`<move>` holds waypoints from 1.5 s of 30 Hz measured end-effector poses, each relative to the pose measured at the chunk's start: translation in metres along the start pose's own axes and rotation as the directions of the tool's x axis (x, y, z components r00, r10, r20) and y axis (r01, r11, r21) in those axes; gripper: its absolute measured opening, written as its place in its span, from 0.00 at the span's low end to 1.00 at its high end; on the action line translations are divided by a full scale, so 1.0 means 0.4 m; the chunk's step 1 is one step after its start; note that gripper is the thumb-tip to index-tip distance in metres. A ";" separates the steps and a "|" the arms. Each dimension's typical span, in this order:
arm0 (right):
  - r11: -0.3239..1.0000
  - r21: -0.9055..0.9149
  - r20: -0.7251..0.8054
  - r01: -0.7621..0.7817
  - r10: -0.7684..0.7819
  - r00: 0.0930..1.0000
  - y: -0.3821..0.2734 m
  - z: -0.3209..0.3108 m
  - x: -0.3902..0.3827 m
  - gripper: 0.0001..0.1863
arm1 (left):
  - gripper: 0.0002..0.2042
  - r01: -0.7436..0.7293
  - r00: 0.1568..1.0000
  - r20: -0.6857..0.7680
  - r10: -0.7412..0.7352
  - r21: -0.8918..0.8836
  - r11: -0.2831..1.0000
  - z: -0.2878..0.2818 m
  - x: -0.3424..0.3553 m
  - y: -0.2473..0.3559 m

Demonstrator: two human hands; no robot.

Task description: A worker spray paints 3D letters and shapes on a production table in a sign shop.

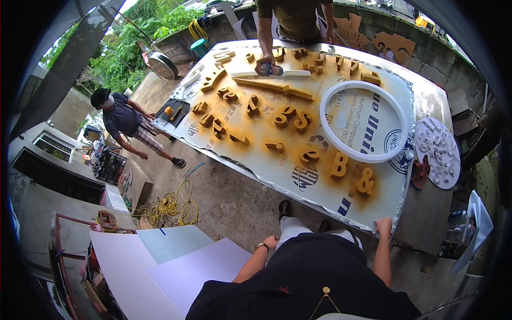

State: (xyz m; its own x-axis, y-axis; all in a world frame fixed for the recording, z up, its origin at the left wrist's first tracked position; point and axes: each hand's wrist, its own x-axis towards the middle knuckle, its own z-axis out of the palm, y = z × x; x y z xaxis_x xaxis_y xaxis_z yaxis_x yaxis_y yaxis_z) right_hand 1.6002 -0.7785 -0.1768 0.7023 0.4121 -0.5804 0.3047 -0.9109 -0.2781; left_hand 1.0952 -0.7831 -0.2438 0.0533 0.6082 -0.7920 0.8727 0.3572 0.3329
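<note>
- Looking down from a person's head onto an outdoor worktop (426, 213) covered by a large printed sheet (266, 128) sprayed gold in patches.
- Right hand (383, 226) rests on the sheet's near edge, fingers curled over it and gripping the edge.
- Left hand (271, 242) hangs low beside the person's leg, off the worktop, a watch on the wrist; whether its fingers are spread or closed cannot be told.
- Gold letters (290, 117) lie scattered over the sheet, most of them apart from one another; an ampersand (365, 181) sits nearest the right hand.
- A white ring (326, 136) lies on the right half of the sheet.
- A white round plaque (438, 152) lies on the worktop just right of the sheet.
- Across the worktop a second person's hand (265, 64) holds a spray can (272, 69) over the sheet.
- A third person (125, 120) stands at the left, bent forward.
- Yellow rope (173, 205) lies coiled on the ground, and pale boards (160, 261) lie at lower left.
</note>
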 end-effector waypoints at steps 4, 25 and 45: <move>0.999 0.010 -0.046 0.039 -0.039 0.998 0.010 0.011 0.011 0.09 | 0.17 -0.020 0.998 -0.054 0.020 0.007 1.000 0.008 0.014 -0.006; 0.998 0.027 -0.050 0.049 -0.048 0.998 0.030 0.030 0.040 0.09 | 0.17 0.000 1.000 -0.024 0.002 0.051 0.999 -0.009 0.010 0.020; 0.999 0.005 -0.035 0.044 -0.044 0.998 0.024 0.018 0.032 0.12 | 0.16 -0.002 1.000 -0.009 0.002 0.053 0.999 -0.020 0.004 0.026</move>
State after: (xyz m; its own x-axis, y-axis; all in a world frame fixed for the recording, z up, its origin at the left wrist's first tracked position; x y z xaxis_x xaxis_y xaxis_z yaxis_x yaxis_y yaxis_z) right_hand 1.6073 -0.7818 -0.1925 0.7106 0.4505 -0.5404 0.3317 -0.8919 -0.3074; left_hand 1.1005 -0.7731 -0.2375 0.0510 0.6153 -0.7866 0.8971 0.3179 0.3068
